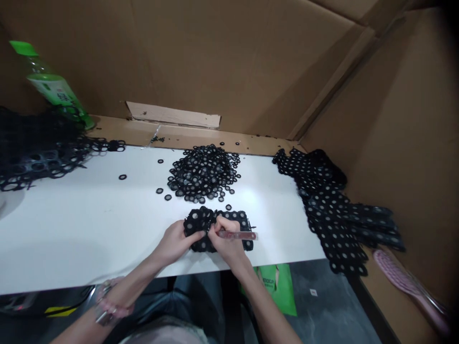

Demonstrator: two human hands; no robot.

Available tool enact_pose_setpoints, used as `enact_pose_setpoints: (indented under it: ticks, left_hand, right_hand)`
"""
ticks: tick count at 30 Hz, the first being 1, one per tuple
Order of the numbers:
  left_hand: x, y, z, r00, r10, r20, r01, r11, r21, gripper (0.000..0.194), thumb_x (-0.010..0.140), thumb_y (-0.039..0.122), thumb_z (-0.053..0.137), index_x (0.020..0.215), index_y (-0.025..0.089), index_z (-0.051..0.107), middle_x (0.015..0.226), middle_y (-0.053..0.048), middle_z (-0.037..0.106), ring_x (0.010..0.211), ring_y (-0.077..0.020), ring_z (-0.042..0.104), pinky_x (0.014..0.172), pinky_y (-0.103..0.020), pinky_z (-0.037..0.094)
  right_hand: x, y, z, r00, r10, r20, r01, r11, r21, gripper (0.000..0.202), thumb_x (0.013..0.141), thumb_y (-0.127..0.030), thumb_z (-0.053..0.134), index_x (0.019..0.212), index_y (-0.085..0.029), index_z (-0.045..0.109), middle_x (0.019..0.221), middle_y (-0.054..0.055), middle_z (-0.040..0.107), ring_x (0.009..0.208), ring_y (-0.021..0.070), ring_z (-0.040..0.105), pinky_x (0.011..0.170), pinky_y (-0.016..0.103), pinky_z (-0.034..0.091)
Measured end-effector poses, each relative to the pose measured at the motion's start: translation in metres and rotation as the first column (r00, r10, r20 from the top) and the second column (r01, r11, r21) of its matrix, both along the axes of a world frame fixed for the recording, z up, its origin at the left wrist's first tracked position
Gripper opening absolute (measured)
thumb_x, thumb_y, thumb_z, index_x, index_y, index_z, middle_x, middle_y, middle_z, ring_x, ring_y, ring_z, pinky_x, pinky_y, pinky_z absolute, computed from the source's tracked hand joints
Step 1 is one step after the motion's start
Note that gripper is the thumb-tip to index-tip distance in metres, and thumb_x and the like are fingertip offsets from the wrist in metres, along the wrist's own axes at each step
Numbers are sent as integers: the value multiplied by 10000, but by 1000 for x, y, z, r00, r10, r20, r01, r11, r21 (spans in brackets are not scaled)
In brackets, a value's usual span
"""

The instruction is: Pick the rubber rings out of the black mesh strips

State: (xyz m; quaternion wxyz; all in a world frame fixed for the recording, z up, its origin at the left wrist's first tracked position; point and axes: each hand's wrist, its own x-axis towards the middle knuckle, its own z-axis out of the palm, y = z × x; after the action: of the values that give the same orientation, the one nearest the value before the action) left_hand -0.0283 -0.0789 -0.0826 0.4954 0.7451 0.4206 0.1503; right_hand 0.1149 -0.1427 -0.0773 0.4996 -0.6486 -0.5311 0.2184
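My left hand (177,240) pinches the left part of a black dotted piece (199,219), its thumb pressed on top. The piece looks like netting with pale round discs set in it, and it lies at the front of the white table. In the fingers of my right hand (229,239) is a slim tool with a flat, see-through reddish-brown handle (247,235). Its working end is hidden by my fingers, which meet the piece close to my left thumb. Just beyond both hands is a heap of small black-rimmed discs (204,172).
Black netting with open round holes (46,162) lies at the left, near a green-capped bottle (57,88). Dotted black strips (330,215) hang over the right table edge. A pink hairbrush (401,277) is at far right. Cardboard walls (229,62) enclose the white table (89,224).
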Motion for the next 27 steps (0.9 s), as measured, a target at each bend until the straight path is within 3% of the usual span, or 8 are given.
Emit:
enact_pose_setpoints:
  ticks: [2, 4, 7, 9, 12, 15, 21, 27]
  left_hand:
    - [-1, 2, -4, 999, 10, 43, -8, 999, -51, 299, 724, 426, 540, 823, 152, 604, 824, -45, 673, 820, -245, 613, 694, -287, 449]
    - [-1, 4, -2, 999, 8, 39, -5, 997, -76, 304, 716, 418, 548, 851, 152, 608, 857, -50, 677, 848, -256, 609, 712, -300, 453]
    - [2, 4, 9, 1000, 8, -10, -9, 998, -59, 294, 709, 404, 538, 846, 154, 610, 888, -62, 680, 860, -266, 604, 725, -314, 451]
    - [6, 3, 18, 996, 30, -82, -31, 999, -12, 282, 702, 404, 526, 800, 152, 608, 868, -71, 682, 831, -270, 606, 710, -317, 444]
    - [12, 1, 28, 979, 62, -195, -54, 997, 48, 337, 675, 485, 531, 730, 159, 595, 771, -59, 679, 736, -261, 616, 626, -294, 427]
    - [17, -3, 29, 971, 58, -232, -40, 996, 81, 387, 635, 552, 557, 705, 174, 588, 661, -19, 660, 646, -232, 615, 536, -251, 391]
    - [19, -6, 21, 983, 40, -178, -17, 991, 130, 225, 676, 400, 564, 723, 186, 613, 647, 17, 656, 625, -184, 609, 515, -207, 374]
    - [18, -5, 15, 997, 36, -67, -25, 987, 160, 276, 669, 323, 591, 924, 221, 608, 807, 15, 685, 742, -201, 629, 606, -226, 442]
  right_hand:
    - [1, 0, 1, 998, 7, -54, -8, 1000, -18, 291, 662, -144, 476, 472, -207, 265, 421, -75, 308, 397, 71, 311, 429, 215, 267]
    - [5, 0, 1, 975, -9, -222, -7, 998, -70, 283, 664, -173, 503, 480, -211, 291, 425, -71, 361, 382, 72, 352, 395, 208, 262]
    - [12, -1, 1, 852, -103, -514, 62, 993, -96, 278, 675, -233, 527, 521, -221, 295, 421, -77, 399, 345, 73, 384, 327, 188, 205]
    - [14, -2, 1, 804, -164, -572, 146, 986, -77, 291, 674, -225, 532, 529, -221, 280, 417, -88, 379, 343, 68, 385, 327, 180, 200]
    - [14, -5, -1, 832, -193, -521, 191, 980, -58, 289, 671, -185, 526, 517, -214, 283, 430, -88, 371, 365, 65, 394, 367, 185, 261]
    - [13, -7, -3, 874, -193, -447, 186, 981, -60, 277, 671, -168, 501, 513, -217, 279, 438, -86, 351, 376, 69, 369, 390, 200, 278]
    - [13, -7, -6, 974, -175, -146, 166, 984, -70, 274, 656, -125, 478, 500, -210, 269, 460, -77, 297, 444, 80, 299, 446, 220, 256]
    - [13, -6, -4, 985, -160, -66, 156, 985, -70, 291, 653, -123, 477, 491, -209, 251, 447, -79, 284, 435, 81, 291, 453, 223, 258]
